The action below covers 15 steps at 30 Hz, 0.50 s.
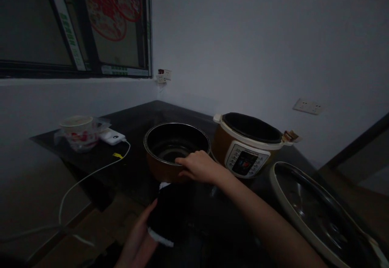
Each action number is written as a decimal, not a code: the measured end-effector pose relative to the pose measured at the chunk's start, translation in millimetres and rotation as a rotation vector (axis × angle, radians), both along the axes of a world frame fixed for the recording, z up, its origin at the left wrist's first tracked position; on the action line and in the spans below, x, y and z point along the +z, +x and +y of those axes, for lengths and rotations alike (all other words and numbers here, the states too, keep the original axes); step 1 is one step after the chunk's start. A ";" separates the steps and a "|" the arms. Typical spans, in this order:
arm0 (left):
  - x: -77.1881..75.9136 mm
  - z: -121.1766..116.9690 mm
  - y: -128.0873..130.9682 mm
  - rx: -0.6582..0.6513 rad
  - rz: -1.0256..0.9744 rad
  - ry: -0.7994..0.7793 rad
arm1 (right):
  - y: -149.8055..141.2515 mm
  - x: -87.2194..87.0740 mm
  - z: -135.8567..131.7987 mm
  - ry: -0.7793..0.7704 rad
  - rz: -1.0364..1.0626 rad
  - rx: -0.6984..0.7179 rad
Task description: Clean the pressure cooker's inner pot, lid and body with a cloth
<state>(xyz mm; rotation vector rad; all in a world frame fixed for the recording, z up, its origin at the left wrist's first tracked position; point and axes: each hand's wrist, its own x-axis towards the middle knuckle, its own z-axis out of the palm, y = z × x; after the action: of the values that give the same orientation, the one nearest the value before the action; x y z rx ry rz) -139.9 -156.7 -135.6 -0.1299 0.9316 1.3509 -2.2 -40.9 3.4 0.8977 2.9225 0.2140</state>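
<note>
Brown pot (165,156) is sitting on the dark table (133,118), just left of the electric cooker (247,152). Right hand (199,166) has its near rim pinched between the fingers. Left hand (142,227) is gripping some dark cloth-like thing (174,215) with white edges, too dim to make out tbh. Big round lid (316,211) is off to the cooker's right.
</note>
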 end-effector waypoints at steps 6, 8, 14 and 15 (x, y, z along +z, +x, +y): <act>5.3 5.6 -3.7 0.001 -0.043 0.010 | -3.8 -11.1 4.6 -0.001 0.011 -0.015; 6.4 7.3 -4.1 0.007 -0.037 -0.003 | -4.5 -13.6 5.8 -0.005 0.005 -0.016; 2.4 8.3 -4.5 -0.005 -0.048 -0.002 | -5.5 -21.4 7.7 -0.013 0.004 -0.017; -0.2 8.2 -5.4 -0.008 -0.062 0.006 | -5.8 -22.2 7.9 -0.013 0.004 -0.017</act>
<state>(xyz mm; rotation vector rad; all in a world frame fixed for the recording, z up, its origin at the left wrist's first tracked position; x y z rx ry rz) -145.3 -148.5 -135.9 -0.1623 0.8752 1.3352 -8.0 -33.0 -18.8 0.9211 2.9154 0.1916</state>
